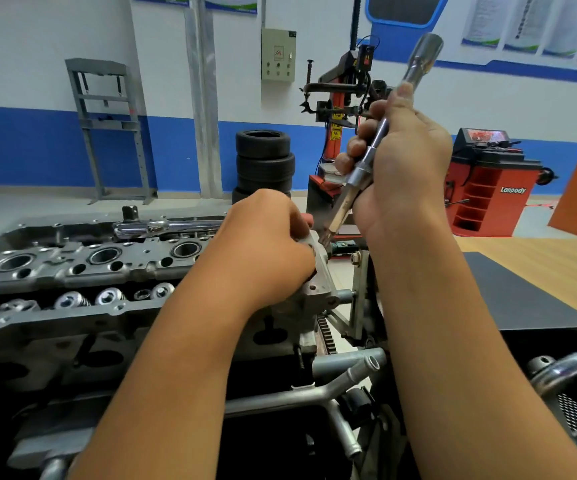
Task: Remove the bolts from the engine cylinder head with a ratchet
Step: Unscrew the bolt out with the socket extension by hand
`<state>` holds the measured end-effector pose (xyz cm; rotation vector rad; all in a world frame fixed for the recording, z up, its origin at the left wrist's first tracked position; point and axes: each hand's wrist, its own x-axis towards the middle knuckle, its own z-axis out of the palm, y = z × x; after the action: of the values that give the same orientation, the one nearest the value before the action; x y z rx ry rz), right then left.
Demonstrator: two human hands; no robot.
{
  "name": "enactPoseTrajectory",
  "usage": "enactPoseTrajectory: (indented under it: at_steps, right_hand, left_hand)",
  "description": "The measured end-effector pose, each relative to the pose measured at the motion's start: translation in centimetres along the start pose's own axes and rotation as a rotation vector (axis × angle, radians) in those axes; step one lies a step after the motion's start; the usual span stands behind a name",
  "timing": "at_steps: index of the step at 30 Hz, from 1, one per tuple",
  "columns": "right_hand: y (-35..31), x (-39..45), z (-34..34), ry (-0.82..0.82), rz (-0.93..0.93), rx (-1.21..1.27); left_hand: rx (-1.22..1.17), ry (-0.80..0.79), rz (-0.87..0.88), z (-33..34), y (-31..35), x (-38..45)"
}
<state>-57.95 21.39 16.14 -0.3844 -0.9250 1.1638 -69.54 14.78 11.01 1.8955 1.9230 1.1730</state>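
A long metal tool (380,133) is clenched in the right hand (401,161), fingers wrapped round its shaft and the thumb laid along it. The tool is held slanted: a wide socket end points up and to the right, well above the hand, and a thin brownish bit end points down and to the left. The bit's tip is seen just above the right end of the cylinder head (82,265); whether it touches metal cannot be told.

The left hand (266,247) is curled over the right end of the cylinder head, fingers bent around a small grey metal part (318,268) at the corner. What lies under the fingers is hidden.

The cylinder head is seen stretched leftward from the hands, with three round bores along its top and a row of valve springs (72,301) along the near side. A chrome ratchet (162,226) is laid flat on the far edge of the head, apart from both hands, its square drive standing up at the left end.

Grey pipes (332,386) are seen below the head. Beyond, a stack of tyres (264,161), a red tyre machine (342,109) and a red cabinet (491,188) are seen against a blue-and-white wall.
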Motion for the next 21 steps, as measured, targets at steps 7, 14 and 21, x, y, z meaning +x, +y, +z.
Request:
enactPoseTrajectory:
  at_steps: [7,14,21]
  right_hand:
    - [-0.2,0.2,-0.1,0.017,0.027,0.059]
    - [-0.9,0.0,0.0,-0.022,0.028,0.051]
    - [-2.4,-0.3,-1.4,-0.218,0.153,-0.208]
  left_hand:
    - [-0.140,0.013,0.067,-0.1,-0.3,-0.6]
    - [-0.410,0.226,0.255,-1.4,1.1,-0.4]
    - [-0.573,0.278,0.235,-0.7,1.6,-0.6]
